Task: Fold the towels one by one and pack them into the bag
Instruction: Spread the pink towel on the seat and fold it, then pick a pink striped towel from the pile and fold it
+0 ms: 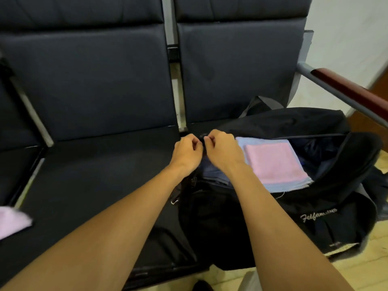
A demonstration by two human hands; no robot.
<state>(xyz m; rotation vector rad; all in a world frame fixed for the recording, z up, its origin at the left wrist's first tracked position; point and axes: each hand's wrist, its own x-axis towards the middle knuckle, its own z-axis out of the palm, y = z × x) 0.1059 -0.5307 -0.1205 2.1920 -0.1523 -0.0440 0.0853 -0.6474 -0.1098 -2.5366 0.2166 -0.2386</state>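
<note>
**Head view: both hands pinching at the left end of the bag opening**

Head camera looks down on a row of dark padded waiting-room seats [94, 85]. A black fabric duffel bag with a white script logo [315, 217] sits on the right-hand seat, its top unzipped and gaping open.

Inside the opening there's a folded pink terry towel [275, 162] lying flat on top of a folded light-blue terry towel [241, 141]; the blue one sticks out past the pink along the far and near edges. Dark lining shows to the right of the stack.

Both bare forearms reach in from the bottom of the frame. The left hand [188, 151] and right hand [222, 148] are side by side, nearly touching, right at the left end of the bag's opening. Both have fingers curled in with thumb against fingertips. Each grip looks like a narrow pinch on the dark edge of the bag there, but what's between the fingers is tiny and dark, so I can't tell exactly which part it is. The right hand is just beside the blue towel's left corner.

Another pink terry towel [12, 222] lies on the seat at the far left edge, cut off by the frame, well apart from the bag. A dark red wooden armrest on a grey metal bar [346, 91] runs along the right, with pale flooring [231, 278] below.
</note>
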